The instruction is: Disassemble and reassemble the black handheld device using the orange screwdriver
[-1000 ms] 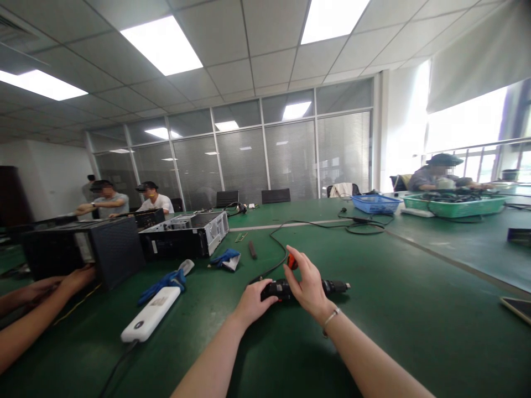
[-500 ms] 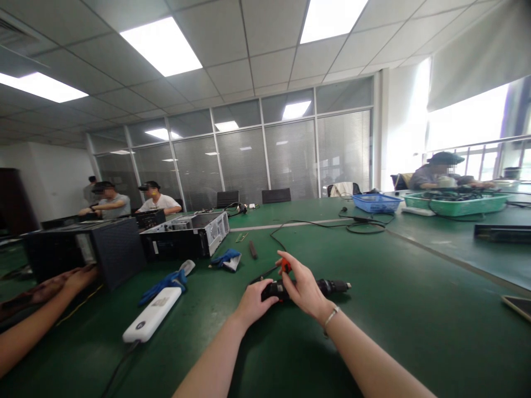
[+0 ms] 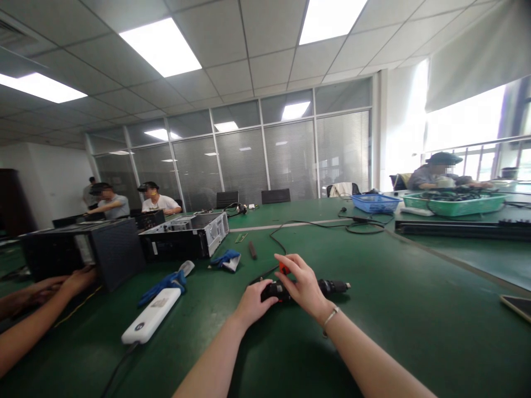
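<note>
Centrally, a black power screwdriver (image 3: 332,286) lies on a green table (image 3: 415,315), its rear end gripped in the left hand's (image 3: 253,303) curled fingers. Above it, the right hand (image 3: 306,284), loosely bent, pinches a small red piece (image 3: 284,268), too hidden to identify. Blue gloves (image 3: 162,288) lie leftward.

Office-like computer workshop, ceiling light panels (image 3: 161,47), glass partition (image 3: 342,98) with blinds (image 3: 240,166), black chairs (image 3: 276,195), green desk (image 3: 415,331) bearing opened computer case (image 3: 182,240), power tool (image 3: 329,287), plastic baskets (image 3: 460,208)
</note>
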The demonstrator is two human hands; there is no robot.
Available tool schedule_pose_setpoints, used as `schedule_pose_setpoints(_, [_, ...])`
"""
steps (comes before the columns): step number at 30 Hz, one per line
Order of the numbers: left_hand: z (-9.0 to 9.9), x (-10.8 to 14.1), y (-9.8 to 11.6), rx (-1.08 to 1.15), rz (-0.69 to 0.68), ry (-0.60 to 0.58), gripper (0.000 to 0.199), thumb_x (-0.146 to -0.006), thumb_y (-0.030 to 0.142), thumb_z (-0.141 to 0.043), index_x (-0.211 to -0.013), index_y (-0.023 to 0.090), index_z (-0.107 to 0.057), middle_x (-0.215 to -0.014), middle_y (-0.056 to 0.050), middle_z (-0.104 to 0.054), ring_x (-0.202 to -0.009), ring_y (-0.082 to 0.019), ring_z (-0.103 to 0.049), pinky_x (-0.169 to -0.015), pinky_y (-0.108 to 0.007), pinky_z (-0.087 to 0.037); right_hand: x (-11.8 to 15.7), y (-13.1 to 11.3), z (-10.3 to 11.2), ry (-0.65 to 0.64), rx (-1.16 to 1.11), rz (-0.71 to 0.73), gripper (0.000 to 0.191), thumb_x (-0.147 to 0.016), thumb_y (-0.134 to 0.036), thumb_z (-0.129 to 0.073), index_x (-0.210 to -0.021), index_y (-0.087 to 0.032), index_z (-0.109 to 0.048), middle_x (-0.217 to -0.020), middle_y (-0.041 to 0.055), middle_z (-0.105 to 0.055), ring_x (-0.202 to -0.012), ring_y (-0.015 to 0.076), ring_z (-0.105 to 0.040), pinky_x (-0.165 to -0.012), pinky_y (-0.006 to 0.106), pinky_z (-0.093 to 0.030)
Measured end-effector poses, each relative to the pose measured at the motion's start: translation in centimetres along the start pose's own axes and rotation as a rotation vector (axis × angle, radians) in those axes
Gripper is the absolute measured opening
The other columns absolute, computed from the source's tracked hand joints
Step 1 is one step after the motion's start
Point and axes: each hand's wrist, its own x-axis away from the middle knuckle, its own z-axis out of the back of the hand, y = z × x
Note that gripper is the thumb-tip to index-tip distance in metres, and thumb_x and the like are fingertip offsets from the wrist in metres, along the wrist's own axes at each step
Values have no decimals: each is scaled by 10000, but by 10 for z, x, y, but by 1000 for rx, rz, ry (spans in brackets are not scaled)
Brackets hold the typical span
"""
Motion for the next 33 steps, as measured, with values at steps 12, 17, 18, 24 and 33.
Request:
schedule_pose_setpoints(12, [-3, -1, -6, -8, -23, 14, 438, -757, 342, -688, -1170, 215, -620, -1095, -56, -692, -986, -244, -638, -891, -331, -479, 0, 1, -1, 6, 27, -38, 444, -906, -242, -504, -1347, -271, -455, -1016, 68, -564, -876, 187, -579, -794, 340, -512])
schedule_pose_setpoints(17, [-5, -1, -10, -16, -15, 17, 463, -754, 361, -689, -1186, 214, -610, -1106, -61, -689, -988, -248, -638, -897, -341, -479, 0, 1, 0, -9, -37, -14, 543, -929, -189, -424, -1448, -284, -296, -1100, 71, -593, -951, 184, -591, -848, 337, -508])
schedule_pose_setpoints(18, [-5, -1, -10, -15, -15, 18, 464, -753, 359, -689, -1186, 212, -611, -1101, -61, -691, -983, -247, -640, -893, -339, -481, 0, 0, 0, -17, -55, -12, 559, -930, -174, -403, -1460, -283, -262, -1154, 78, -578, -961, 177, -592, -865, 337, -505])
schedule_pose_setpoints(24, [-3, -1, -8, -12, -16, 6, 453, -752, 341, -692, -1184, 228, -616, -1126, -57, -684, -1013, -248, -631, -924, -340, -466, -1, -3, 0, -30, 15, -55, 511, -915, -226, -457, -1415, -259, -356, -1170, 98, -527, -932, 185, -585, -853, 348, -515])
schedule_pose_setpoints(33, [-2, 0, -5, -2, -5, 7, 443, -756, 345, -680, -1176, 215, -620, -1114, -64, -687, -1004, -249, -635, -912, -342, -472, 2, 1, -1, 100, -13, -19, 563, -933, -188, -403, -1467, -248, -235, -1141, 96, -590, -1002, 197, -590, -884, 364, -499])
